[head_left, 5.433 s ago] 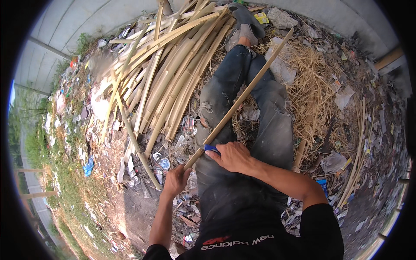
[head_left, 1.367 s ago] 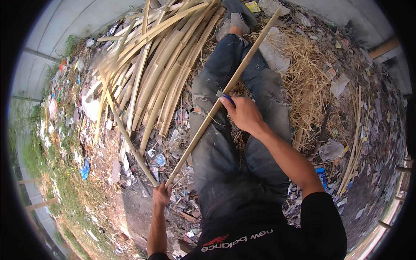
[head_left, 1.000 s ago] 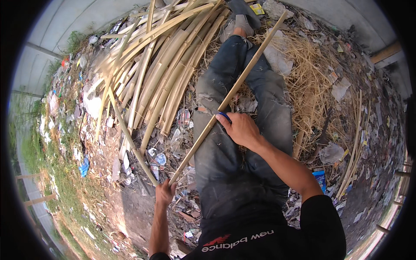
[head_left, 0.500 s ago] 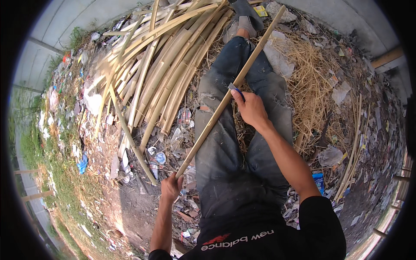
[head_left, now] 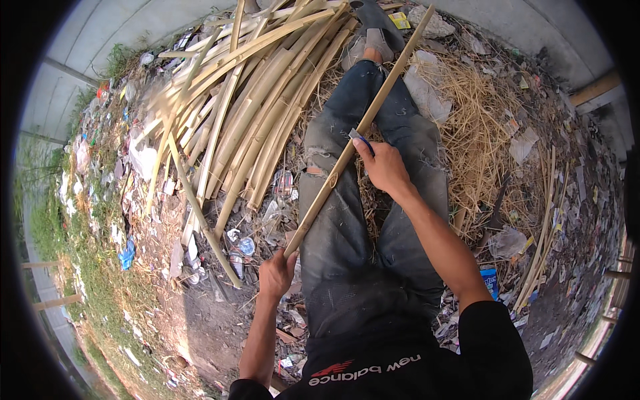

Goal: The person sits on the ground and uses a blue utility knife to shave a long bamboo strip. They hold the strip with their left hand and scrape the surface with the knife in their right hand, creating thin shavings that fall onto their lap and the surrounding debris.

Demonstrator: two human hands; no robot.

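Observation:
A long split bamboo strip (head_left: 319,203) lies slantwise across my legs, its far end up beside my feet. My left hand (head_left: 275,273) is closed on the strip's near end, left of my thigh. Around the blue handle of a small knife, my right hand (head_left: 385,165) is closed above the gap between my knees. The knife's short grey blade (head_left: 355,134) rests against the strip near its middle. Below the blade a small loop, perhaps a shaving, shows on the strip. My right fingers hide most of the handle.
A heap of split bamboo strips (head_left: 267,113) lies at the upper left. Dry straw-like shavings (head_left: 483,127) are spread right of my legs, with thin strips (head_left: 543,233) farther right. Litter covers the ground. A concrete wall (head_left: 563,40) stands beyond.
My left hand has shifted right and slightly up, carrying the strip's near end closer to my thigh. My right hand and the knife have barely moved. The small loop now shows on the strip.

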